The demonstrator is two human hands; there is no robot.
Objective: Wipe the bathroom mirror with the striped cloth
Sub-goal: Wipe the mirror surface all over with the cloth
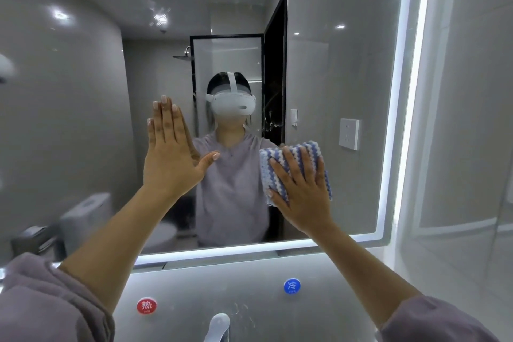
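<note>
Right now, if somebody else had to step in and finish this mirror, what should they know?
Left hand: open, fingers straight, flat at the mirror, holding nothing.
Right hand: open, pressing the striped cloth flat on the glass, lower right.
Done: wiping is under way; how much is already clean cannot be told.
Left: smears seem to show near the top; cover the rest of the glass.
</note>
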